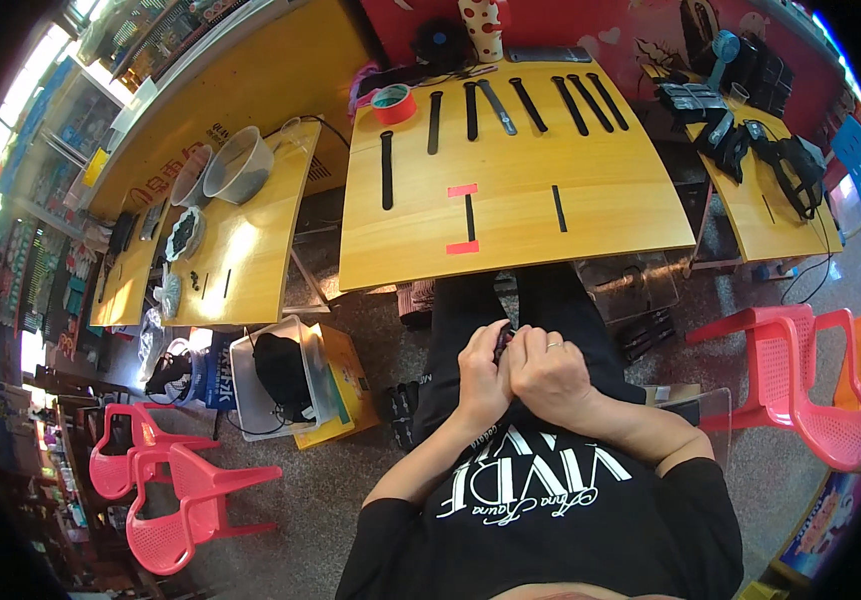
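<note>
My left hand (484, 374) and my right hand (550, 372) meet over my lap, just off the near edge of the yellow table (400, 250). Both are closed, with the fingers bent and pressed together. A small dark thing (502, 342) shows between them, too covered to name; the right hand wears a ring. On the table, several dark straps (471, 110) lie in a row along the far side, with one greyish strap (496, 107) among them. Nearer to me, a short black strip (469, 218) runs between two pieces of red tape (462, 190).
A red tape roll (393, 103) sits at the table's far left. Plastic tubs (238, 165) stand on the left table, and a headset-like black device (795, 175) lies on the right one. Pink chairs (195, 500) and a clear bin (285, 385) stand on the floor.
</note>
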`<state>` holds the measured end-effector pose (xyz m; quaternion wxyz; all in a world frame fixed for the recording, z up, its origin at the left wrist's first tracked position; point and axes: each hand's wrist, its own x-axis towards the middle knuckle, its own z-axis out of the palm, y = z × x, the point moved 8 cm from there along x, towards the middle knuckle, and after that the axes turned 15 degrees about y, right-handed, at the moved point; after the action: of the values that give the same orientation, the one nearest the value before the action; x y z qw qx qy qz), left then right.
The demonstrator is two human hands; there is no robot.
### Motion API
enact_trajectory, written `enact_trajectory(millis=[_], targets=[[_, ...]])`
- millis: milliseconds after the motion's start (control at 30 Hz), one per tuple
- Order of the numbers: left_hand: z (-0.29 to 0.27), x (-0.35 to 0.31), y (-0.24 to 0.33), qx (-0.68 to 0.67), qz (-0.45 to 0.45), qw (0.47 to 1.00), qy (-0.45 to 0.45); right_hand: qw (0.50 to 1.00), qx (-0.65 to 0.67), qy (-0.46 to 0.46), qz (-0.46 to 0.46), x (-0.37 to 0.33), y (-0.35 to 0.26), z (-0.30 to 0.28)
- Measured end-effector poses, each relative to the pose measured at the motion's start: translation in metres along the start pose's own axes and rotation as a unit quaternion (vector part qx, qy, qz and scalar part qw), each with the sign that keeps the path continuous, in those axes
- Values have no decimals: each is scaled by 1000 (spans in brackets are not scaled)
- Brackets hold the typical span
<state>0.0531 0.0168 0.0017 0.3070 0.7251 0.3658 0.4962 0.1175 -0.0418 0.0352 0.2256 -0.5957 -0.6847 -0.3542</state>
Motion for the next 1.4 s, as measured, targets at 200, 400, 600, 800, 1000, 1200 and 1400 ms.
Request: enact_trajectory(millis=[200, 400, 600, 800, 1000, 1200, 1400], targets=[[2, -4, -12, -181, -153, 965, -112, 995, 97, 3, -4, 4, 34, -1], [5, 4, -22, -380, -357, 810, -268, 944, 329, -10, -23, 18, 53, -6], [15, 1, -22, -468, -403, 748, -244, 920, 389, -42, 3, 20, 55, -5], [12, 2, -29, -497, -321, 795, -136, 895, 434, -23, 104, 13, 53, -5], [1, 5, -24, -451, -269, 849, -56, 867, 460, 11, 193, 7, 50, 2], [20, -5, -18, -554, -357, 735, -158, 848, 501, -49, 168, 18, 70, 2], [24, -6, -16, -554, -352, 733, -176, 894, 445, -43, 15, 28, 62, -10]])
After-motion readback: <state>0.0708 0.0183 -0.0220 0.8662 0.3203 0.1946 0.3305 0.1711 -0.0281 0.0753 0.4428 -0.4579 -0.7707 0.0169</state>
